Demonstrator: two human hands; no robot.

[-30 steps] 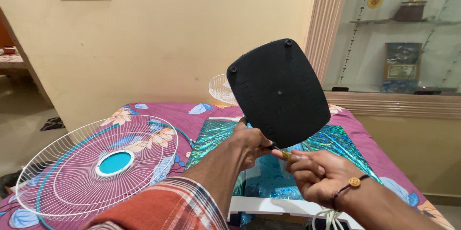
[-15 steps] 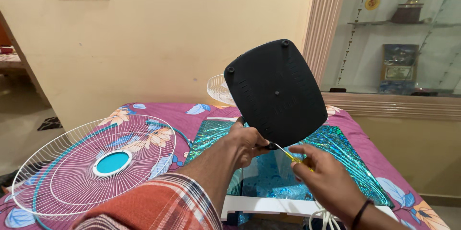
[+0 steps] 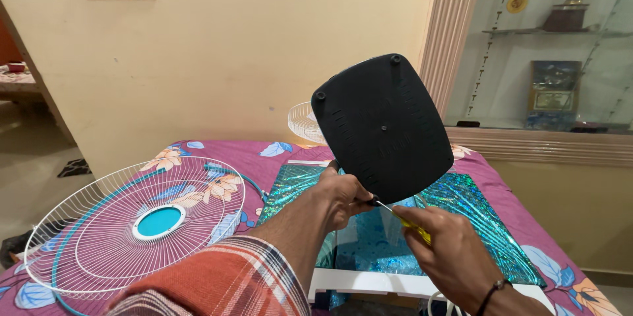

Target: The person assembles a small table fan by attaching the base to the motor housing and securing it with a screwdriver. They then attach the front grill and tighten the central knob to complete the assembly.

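My left hand (image 3: pixel 343 196) grips the lower edge of a black, rounded-square fan base (image 3: pixel 381 128), held upright with its underside and small rubber feet facing me. My right hand (image 3: pixel 445 251) holds a yellow-handled screwdriver (image 3: pixel 403 219); its metal tip touches the bottom corner of the base, right beside my left thumb. A plaid sleeve covers my left forearm.
A white wire fan guard (image 3: pixel 142 223) with a teal centre lies on the floral purple bedsheet (image 3: pixel 508 194) at left. A shiny teal sheet (image 3: pixel 461 210) lies under my hands. A second small guard (image 3: pixel 302 121) stands behind the base. White cord (image 3: pixel 440 301) at bottom; glass shelves at right.
My right hand has turned and drawn back slightly, so the screwdriver's shaft now shows between it and the base. The base has stayed almost still in my left hand.
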